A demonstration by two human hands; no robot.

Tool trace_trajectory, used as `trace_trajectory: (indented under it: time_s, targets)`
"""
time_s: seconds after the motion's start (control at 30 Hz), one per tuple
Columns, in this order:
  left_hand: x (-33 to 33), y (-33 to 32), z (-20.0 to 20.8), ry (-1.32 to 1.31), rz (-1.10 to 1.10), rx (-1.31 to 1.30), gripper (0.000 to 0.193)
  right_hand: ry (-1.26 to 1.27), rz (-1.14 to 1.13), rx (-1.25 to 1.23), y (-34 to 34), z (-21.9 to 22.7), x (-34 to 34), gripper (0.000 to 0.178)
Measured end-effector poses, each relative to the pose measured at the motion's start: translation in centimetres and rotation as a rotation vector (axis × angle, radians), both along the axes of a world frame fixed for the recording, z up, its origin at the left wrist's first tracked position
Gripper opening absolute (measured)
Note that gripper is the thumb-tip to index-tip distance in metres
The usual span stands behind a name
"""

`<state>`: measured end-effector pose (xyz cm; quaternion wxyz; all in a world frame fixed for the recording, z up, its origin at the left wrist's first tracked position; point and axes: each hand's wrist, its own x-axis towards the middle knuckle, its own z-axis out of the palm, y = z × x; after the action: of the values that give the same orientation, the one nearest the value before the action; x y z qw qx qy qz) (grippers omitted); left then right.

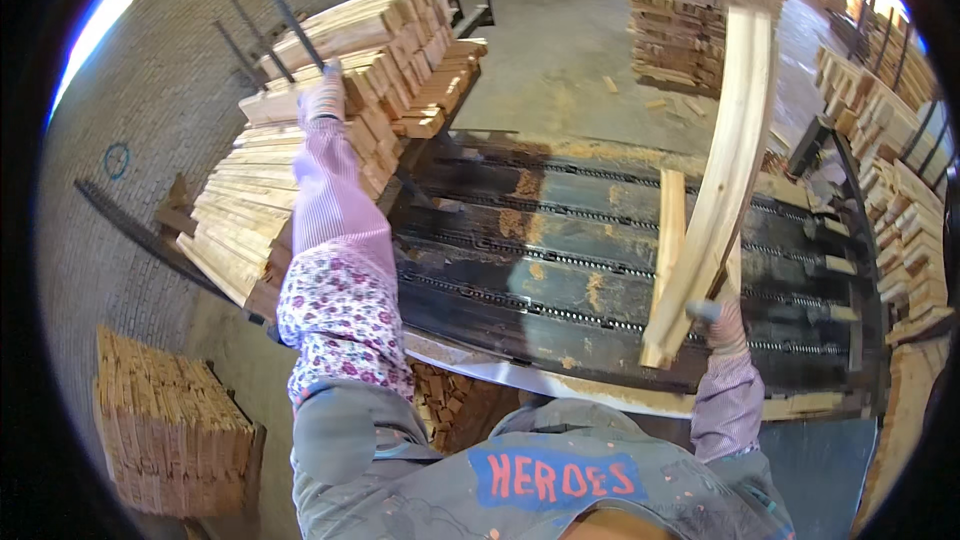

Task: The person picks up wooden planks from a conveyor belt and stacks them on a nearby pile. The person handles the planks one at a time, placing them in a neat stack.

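Your grey apron (520,480) fills the near edge. Your right hand (722,325) is closed around the low end of a long pale plank (725,160), which stands tilted over the near edge of the chain conveyor (560,250). Your left hand (322,98) rests on the plank stack (340,120) at the conveyor's left edge; its grip, you cannot tell.
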<state>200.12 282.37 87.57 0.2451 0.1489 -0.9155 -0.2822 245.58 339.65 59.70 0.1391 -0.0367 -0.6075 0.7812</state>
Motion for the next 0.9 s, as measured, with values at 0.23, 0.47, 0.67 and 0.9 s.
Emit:
trace_trajectory:
  time_s: [0.23, 0.47, 0.67, 0.9]
  targets:
    - [-1.2, 3.9, -3.8, 0.16, -0.228, -0.171, 0.132, -0.015, -0.567, 0.513, 1.7, 2.1, 1.7, 0.062]
    - [-0.7, 4.6, -1.3, 0.079, 0.057, -0.434, 0.115, 0.02, -0.662, 0.237, 1.4, -12.8, 3.5, 0.074]
    - [10.5, 13.5, -4.1, 0.328, -0.213, -0.238, 0.101, -0.278, -0.542, 0.316, -0.3, -14.7, -1.4, 0.085]
    - [30.0, 26.0, -27.5, -0.338, -1.337, -0.27, 0.082, 0.187, -0.306, 0.863, -7.6, 11.7, -18.4, 0.092]
